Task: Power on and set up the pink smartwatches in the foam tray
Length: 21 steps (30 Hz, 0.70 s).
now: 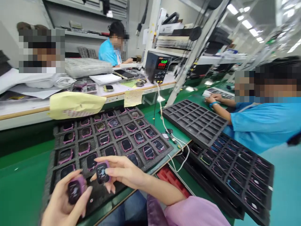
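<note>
From far away, I see the left hand (58, 201) in the lower left, its fingers curled round a small purple watch (74, 191). In the lower middle, the right hand (124, 172) pinches a second purple watch (102, 173), its screen facing me. Both watches are over a black tray (127, 118) with rows of more watches (139, 137). In the upper middle, a black box (151, 67) shows green and red numbers (162, 64)

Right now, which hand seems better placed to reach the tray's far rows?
Probably the right hand: it holds a watch over the tray, closer to those rows. The left hand holds another watch by the near left corner.
</note>
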Available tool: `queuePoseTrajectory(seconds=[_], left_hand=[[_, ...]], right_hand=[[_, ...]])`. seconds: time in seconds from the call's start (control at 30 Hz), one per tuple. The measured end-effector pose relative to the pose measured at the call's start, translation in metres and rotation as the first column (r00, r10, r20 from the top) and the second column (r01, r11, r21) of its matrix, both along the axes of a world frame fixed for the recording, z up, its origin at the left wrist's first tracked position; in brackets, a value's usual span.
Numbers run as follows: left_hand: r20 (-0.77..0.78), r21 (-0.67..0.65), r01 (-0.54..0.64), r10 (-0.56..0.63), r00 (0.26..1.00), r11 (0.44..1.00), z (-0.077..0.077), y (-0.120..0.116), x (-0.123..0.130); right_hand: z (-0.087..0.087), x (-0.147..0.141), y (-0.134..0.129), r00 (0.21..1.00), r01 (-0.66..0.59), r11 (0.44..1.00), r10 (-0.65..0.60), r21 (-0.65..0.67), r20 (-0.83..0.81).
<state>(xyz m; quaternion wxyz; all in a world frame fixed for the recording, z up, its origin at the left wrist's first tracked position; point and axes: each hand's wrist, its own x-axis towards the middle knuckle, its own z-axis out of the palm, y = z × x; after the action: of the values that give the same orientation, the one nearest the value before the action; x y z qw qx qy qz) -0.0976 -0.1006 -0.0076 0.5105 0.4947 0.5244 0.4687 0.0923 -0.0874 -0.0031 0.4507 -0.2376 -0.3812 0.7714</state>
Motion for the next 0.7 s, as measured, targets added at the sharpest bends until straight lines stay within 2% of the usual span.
queuePoseTrajectory(seconds=[0.13,0.2,0.3,0.43,0.57,0.7], left_hand=[[0.237,-0.172,0.1,-0.058,0.97,0.98,0.017,0.006,0.004],[0.339,-0.189,0.163,-0.091,0.936,0.968,0.02,0.01,0.001],[0.426,-0.161,0.218,-0.132,0.895,0.963,0.021,0.013,-0.004],[0.574,-0.253,0.272,-0.082,0.815,0.928,0.017,0.016,-0.009],[0.647,-0.245,0.323,-0.093,0.757,0.914,0.017,0.019,-0.012],[0.62,-0.203,0.314,-0.126,0.775,0.928,0.021,0.018,-0.013]], right_hand=[[0.006,0.0,0.0,0.987,0.06,0.997,-0.068,0.057,0.149],[0.01,0.0,0.001,0.963,0.1,0.99,-0.122,0.101,0.242],[0.012,0.001,0.002,0.933,0.137,0.98,-0.176,0.142,0.315],[0.009,0.001,0.004,0.924,0.118,0.98,-0.166,0.157,0.344],[0.005,0.002,0.005,0.921,0.103,0.978,-0.163,0.184,0.353],[0.006,0.003,0.005,0.921,0.111,0.977,-0.17,0.182,0.35]])
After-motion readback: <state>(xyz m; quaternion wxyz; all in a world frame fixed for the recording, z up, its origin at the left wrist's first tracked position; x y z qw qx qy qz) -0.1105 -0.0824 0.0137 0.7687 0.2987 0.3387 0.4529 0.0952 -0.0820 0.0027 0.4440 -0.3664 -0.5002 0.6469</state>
